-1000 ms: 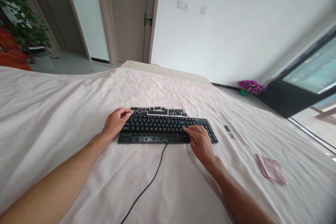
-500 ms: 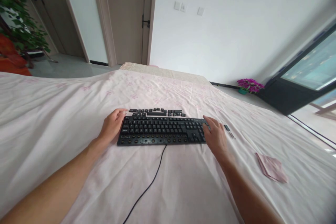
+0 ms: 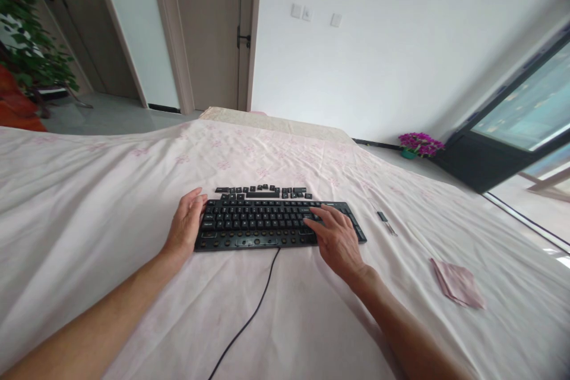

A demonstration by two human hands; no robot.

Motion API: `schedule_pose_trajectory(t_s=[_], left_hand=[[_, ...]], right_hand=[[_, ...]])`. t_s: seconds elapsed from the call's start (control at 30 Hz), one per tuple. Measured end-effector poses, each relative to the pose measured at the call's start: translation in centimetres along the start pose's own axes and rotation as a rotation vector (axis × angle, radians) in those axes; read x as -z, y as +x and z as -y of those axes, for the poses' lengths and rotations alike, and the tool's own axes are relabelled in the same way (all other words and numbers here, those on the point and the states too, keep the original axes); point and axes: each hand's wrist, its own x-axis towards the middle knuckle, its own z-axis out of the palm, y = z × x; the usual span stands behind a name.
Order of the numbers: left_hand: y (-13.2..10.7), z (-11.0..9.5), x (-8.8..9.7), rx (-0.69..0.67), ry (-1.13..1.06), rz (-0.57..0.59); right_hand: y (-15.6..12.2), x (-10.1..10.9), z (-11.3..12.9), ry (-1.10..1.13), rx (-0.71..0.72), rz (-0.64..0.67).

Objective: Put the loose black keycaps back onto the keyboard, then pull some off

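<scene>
A black keyboard (image 3: 253,221) lies flat on the pink-white cloth, with bare switch spots along its two nearest rows where keycaps are off. Behind it rest several loose black keycaps (image 3: 233,190) and a long space bar keycap (image 3: 262,195). My left hand (image 3: 184,222) is at the keyboard's left end, fingers extended beside its edge. Over the right part of the keyboard is my right hand (image 3: 336,237), fingers spread above the keys and covering part of the number pad; whether the fingertips touch the keys I cannot tell. Neither hand holds anything.
Right of the keyboard lies a small wire-ended keycap puller (image 3: 386,222), then a folded pink cloth (image 3: 458,283). A black cable (image 3: 249,320) runs from the keyboard's near edge towards me. Purple flowers (image 3: 421,143) stand by the wall.
My right hand has moved left from the keyboard's right end to above its keys. My left hand stays at the left end, and the view has shifted slightly.
</scene>
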Motion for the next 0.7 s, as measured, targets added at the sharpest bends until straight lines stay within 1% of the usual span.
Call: schedule_pose_trajectory(t_s=[0.07,0.13,0.3,0.4,0.5,0.57,0.63,0.7], left_hand=[[0.0,-0.1,0.1,0.035,-0.037,0.017],[-0.1,-0.3,0.1,0.042,-0.043,0.02],[-0.3,-0.5,0.0,0.004,0.016,0.006],[-0.4,-0.4,0.0,-0.022,0.055,-0.001],[-0.5,-0.3,-0.1,-0.037,0.074,-0.006],[-0.6,-0.4,-0.1,-0.036,0.082,-0.007],[-0.7,-0.4,-0.1,-0.04,0.088,-0.005],[-0.8,-0.3,-0.1,-0.062,0.085,-0.004]], right_hand=[[-0.1,-0.6,0.6,-0.012,0.001,0.019],[-0.2,-1.0,0.7,-0.018,0.005,0.044],[-0.3,-1.2,0.5,0.009,0.04,0.081],[-0.1,-1.3,-0.2,0.092,-0.001,0.017],[0.2,-1.5,-1.6,0.185,-0.097,-0.129],[0.5,-1.7,-2.8,0.218,-0.151,-0.193],[1.0,-1.7,-4.0,0.23,-0.195,-0.206],[1.6,-1.7,-5.1,0.236,-0.241,-0.187]])
